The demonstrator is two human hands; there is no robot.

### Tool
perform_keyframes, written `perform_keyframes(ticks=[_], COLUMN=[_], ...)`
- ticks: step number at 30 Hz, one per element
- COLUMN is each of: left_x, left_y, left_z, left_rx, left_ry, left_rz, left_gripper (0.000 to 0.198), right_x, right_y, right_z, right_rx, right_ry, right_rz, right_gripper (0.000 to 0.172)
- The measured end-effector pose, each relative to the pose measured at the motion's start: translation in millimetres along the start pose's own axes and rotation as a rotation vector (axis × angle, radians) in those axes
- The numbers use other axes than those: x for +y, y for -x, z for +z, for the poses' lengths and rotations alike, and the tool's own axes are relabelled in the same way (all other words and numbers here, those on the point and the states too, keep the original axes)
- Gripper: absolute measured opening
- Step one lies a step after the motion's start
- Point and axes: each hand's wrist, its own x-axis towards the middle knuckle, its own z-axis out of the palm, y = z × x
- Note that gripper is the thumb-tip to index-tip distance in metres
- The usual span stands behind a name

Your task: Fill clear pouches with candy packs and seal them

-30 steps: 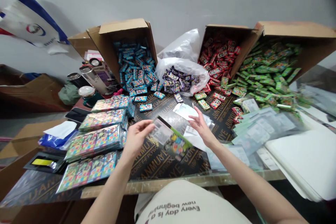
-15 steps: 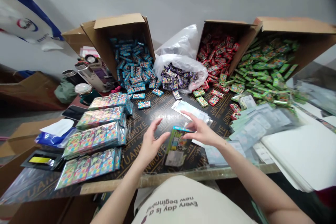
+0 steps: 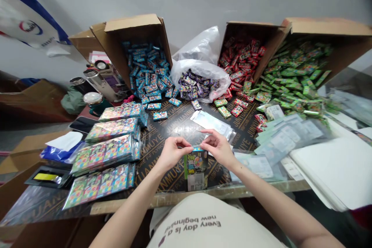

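A dark printed packet point(image 3: 197, 170) with green and blue edges stands close to the table's front edge, its printed face toward me. Thumb and fingers of my left hand point(image 3: 175, 153) pinch its top left corner. At the top right, my right hand point(image 3: 218, 148) grips the same upper edge between thumb and fingertips. Just beyond my right hand lie clear plastic sleeves point(image 3: 213, 122). To the left of my left hand, stacks of colourful filled packs point(image 3: 106, 151) lie in a row.
Cardboard boxes hold small blue packs point(image 3: 151, 71), red packs point(image 3: 241, 62) and green packs point(image 3: 302, 66). Between them sits a white plastic bag point(image 3: 219, 79) of purple packs. More clear sleeves point(image 3: 279, 139) and white sheets point(image 3: 334, 166) lie at right. Bottles point(image 3: 94, 99) stand at left.
My left hand has closed from an open pose onto the packet's top left corner. My right hand still holds the packet, which has turned straighter toward me.
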Motion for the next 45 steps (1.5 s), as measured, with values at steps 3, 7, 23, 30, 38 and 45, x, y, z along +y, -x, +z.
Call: perform_keyframes(ticks=[3, 7, 23, 30, 38, 45], left_x=[6, 6, -7, -9, -7, -33], left_y=[7, 15, 29, 31, 28, 34], left_z=[-0.7, -1.8, 4.7, 10.1, 20.5, 36.3], left_rx=[-0.032, -0.061, -0.044, 0.042, 0.205, 0.217], left_ry=[-0.049, -0.16, -0.624, -0.449, -0.401, 0.005], left_rz=[0.076, 0.2, 0.541, 0.512, 0.477, 0.156], left_gripper=[0.015, 0.012, 0.016, 0.009, 0.013, 0.028], right_x=[-5, -5, -37, -22, -16, -8], right_y=[3, 16, -12, -21, -19, 0], right_z=[-2, -4, -15, 0, 3, 22], right_rx=[-0.022, 0.031, -0.157, -0.453, -0.422, -0.1], right_ry=[-0.004, 0.113, 0.285, 0.142, 0.15, -0.218], right_rz=[0.028, -0.058, -0.095, 0.158, 0.173, 0.302], right_gripper=[0.044, 0.042, 0.015, 0.026, 0.027, 0.031])
